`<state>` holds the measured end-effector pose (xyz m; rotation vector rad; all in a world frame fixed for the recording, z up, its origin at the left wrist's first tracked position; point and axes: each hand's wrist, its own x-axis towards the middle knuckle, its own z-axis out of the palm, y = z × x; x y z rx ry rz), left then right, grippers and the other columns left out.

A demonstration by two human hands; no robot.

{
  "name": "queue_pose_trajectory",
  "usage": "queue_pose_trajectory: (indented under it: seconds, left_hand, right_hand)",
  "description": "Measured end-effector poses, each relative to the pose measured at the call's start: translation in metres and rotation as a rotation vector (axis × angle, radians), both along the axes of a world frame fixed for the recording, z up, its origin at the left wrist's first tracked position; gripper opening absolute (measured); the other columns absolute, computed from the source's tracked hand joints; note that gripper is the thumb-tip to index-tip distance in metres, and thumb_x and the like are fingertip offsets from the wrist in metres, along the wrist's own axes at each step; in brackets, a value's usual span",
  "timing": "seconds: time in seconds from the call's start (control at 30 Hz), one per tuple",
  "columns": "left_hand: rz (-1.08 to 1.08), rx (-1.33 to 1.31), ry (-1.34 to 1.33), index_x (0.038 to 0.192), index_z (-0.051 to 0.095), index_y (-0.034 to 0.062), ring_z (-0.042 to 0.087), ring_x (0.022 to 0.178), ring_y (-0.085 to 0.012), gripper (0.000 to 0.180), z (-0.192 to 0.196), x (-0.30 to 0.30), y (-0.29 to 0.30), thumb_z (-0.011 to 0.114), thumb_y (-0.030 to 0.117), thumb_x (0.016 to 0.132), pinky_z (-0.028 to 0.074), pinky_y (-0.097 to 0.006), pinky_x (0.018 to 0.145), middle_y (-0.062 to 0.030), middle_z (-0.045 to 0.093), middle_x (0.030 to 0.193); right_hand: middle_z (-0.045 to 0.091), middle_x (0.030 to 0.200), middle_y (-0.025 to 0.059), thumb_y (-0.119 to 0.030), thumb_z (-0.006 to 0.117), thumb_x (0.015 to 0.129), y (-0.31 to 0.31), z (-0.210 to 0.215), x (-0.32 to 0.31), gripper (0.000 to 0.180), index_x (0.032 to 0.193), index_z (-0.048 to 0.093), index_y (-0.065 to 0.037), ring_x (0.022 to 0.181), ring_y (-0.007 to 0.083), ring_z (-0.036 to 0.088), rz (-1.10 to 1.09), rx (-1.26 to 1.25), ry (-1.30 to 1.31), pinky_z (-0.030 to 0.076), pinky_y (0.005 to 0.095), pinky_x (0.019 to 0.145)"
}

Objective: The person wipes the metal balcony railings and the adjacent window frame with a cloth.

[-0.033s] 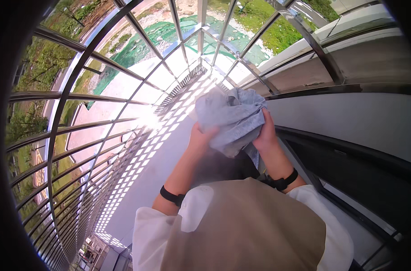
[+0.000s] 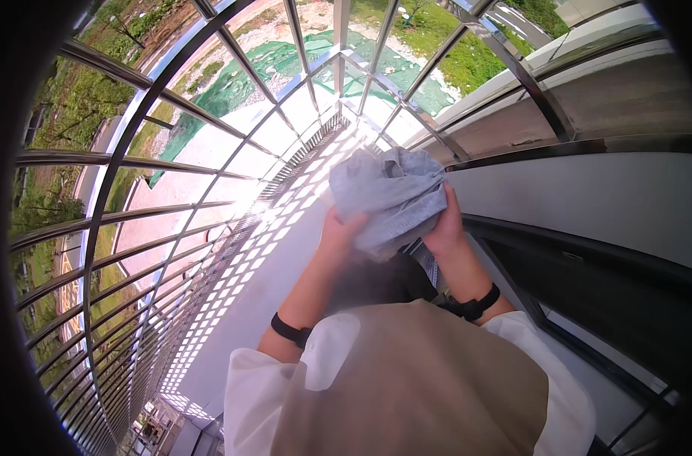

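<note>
A crumpled light blue-grey cloth (image 2: 391, 194) is held up in front of my chest, bunched in loose folds. It looks like fabric of a garment, but its shape is too gathered to tell which. My left hand (image 2: 340, 234) grips its lower left side, thumb lying over the front. On the right side, my right hand (image 2: 445, 224) holds the cloth with the thumb pointing up along its edge; the other fingers are hidden behind it. Both wrists wear a black band. Some haze blurs the picture around the left hand and the cloth's lower edge.
Metal railing bars (image 2: 171, 209) curve along the left and far side, with greenery and green netting beyond them. A pale floor (image 2: 243, 292) carries a bright grid of sunlight. On the right are a light wall (image 2: 589, 197) and a dark framed panel (image 2: 589, 281).
The cloth's lower edge has drawn up slightly, showing more of the dark area beneath. Both hands keep their hold in almost the same place.
</note>
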<state>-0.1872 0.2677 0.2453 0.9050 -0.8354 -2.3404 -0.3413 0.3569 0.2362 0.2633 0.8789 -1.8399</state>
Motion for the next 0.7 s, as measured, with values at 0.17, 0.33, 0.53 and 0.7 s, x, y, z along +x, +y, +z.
queue_pose_trajectory:
  seconds: [0.17, 0.33, 0.53, 0.7]
  left_hand:
    - [-0.05, -0.095, 0.028, 0.103, 0.049, -0.0038, 0.056, 0.08, -0.0151, 0.033, 0.037, -0.008, 0.0, 0.054, 0.017, 0.078, 0.046, -0.027, 0.063, -0.0087, 0.057, 0.092]
    - [-0.147, -0.928, -0.465, 0.097, 0.051, 0.0031, 0.053, 0.068, -0.0128, 0.025, 0.048, -0.008, -0.023, 0.057, 0.018, 0.077, 0.045, -0.025, 0.056, -0.008, 0.055, 0.082]
    - [-0.165, -0.386, -0.413, 0.128, 0.019, 0.0071, 0.033, 0.114, -0.0287, 0.064, 0.061, -0.012, -0.01, 0.042, 0.046, 0.083, 0.031, -0.046, 0.09, -0.0152, 0.027, 0.129]
    - [-0.276, 0.431, 0.316, 0.131, 0.015, 0.0103, 0.028, 0.119, -0.0316, 0.068, 0.092, -0.031, 0.005, 0.029, 0.056, 0.083, 0.026, -0.052, 0.093, -0.0105, 0.02, 0.134]
  right_hand:
    - [0.044, 0.118, 0.0065, -0.041, 0.034, 0.086, -0.002, 0.014, 0.012, 0.048, 0.121, 0.036, -0.008, 0.11, 0.0212, 0.042, 0.151, -0.403, -0.067, 0.033, 0.0365, 0.092]
    - [0.044, 0.118, 0.0073, -0.043, 0.032, 0.085, -0.008, 0.022, 0.012, 0.048, 0.119, 0.038, -0.009, 0.109, 0.0222, 0.042, 0.153, -0.296, 0.176, 0.033, 0.0365, 0.093]
    - [0.045, 0.116, 0.0067, -0.04, 0.032, 0.086, -0.015, 0.069, -0.003, 0.045, 0.117, 0.04, -0.01, 0.107, 0.0221, 0.044, -0.126, -0.313, 0.068, 0.036, 0.0369, 0.09]
    - [0.046, 0.115, 0.0067, -0.036, 0.033, 0.086, -0.024, 0.059, 0.004, 0.042, 0.116, 0.04, -0.008, 0.106, 0.021, 0.044, -0.257, -0.202, 0.318, 0.036, 0.0346, 0.089]
